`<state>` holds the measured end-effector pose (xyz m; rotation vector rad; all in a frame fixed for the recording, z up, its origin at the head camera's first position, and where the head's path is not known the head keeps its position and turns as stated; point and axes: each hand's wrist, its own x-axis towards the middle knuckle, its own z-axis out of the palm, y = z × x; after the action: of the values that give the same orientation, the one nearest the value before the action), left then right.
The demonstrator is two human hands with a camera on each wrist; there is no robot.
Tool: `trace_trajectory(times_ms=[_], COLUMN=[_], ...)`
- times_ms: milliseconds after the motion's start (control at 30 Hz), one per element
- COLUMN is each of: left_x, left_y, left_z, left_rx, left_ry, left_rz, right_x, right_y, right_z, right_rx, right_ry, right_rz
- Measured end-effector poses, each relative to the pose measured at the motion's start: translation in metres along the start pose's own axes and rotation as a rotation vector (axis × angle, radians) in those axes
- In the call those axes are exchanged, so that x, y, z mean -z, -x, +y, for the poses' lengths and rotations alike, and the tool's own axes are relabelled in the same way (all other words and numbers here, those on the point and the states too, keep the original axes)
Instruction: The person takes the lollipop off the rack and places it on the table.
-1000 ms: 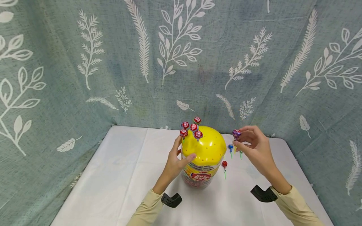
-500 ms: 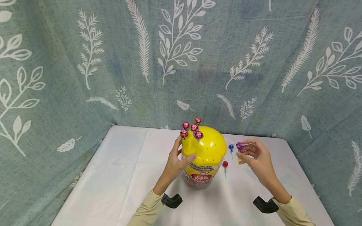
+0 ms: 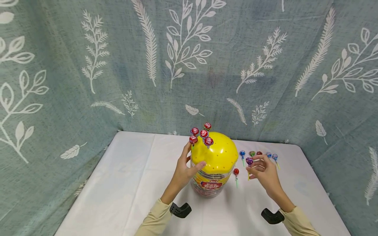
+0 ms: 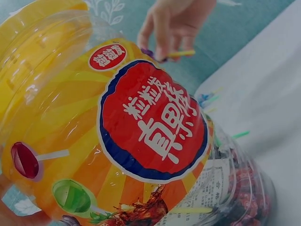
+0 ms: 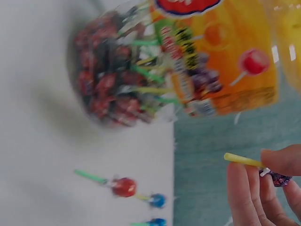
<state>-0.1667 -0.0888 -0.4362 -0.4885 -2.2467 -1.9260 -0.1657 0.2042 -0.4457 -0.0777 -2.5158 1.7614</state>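
A: Where is the purple lollipop (image 3: 249,161)?

B: Right of the middle in the head view, lifted off the white tablecloth (image 3: 118,183). The right hand (image 3: 265,173) pinches its yellow stick (image 5: 242,160) between thumb and fingers, with the candy end up

A: What could go wrong there?

B: I think the stick could spin or slip, because it looks thin and smooth. Then the lollipop could drop. The red lollipop (image 3: 236,171) and the blue lollipop (image 3: 242,153) lie between that hand and the candy jar (image 3: 211,186), so a low hand could bump them and make them roll

A: And the left hand (image 3: 184,170)?

B: It grips the yellow lid (image 3: 221,160), near the middle of the frame. The thumb is on the front, and the other fingers go round the left side, where I can't see all the tips

A: Is that safe?

B: Mostly, but a hard twist might turn the lid, and a hard push on one side could tip the jar. The five standing lollipops (image 3: 204,133) poke up on the lid's upper left, close to those fingers. One knock could bend them over
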Motion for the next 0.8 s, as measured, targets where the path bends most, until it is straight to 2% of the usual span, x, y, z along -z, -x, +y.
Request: trace_trajectory(times_ms=[100, 333, 567, 800], left_x=[-0.002, -0.001, 0.000, 0.002], left_y=[-0.001, -0.003, -0.002, -0.001], left_z=[-0.012, -0.010, -0.008, -0.008], left_rx=[-0.021, -0.038, -0.022, -0.019], left_ry=[-0.005, -0.051, -0.060, -0.063], left_rz=[0.011, 0.020, -0.001, -0.005], right_x=[-0.001, -0.004, -0.009, -0.016], right_y=[-0.003, -0.008, -0.015, -0.025], right_z=[0.012, 0.036, 0.057, 0.082], right_rx=[-0.040, -0.108, -0.117, -0.073], right_ry=[0.020, 0.059, 0.104, 0.175], right_rz=[0.007, 0.016, 0.038, 0.034])
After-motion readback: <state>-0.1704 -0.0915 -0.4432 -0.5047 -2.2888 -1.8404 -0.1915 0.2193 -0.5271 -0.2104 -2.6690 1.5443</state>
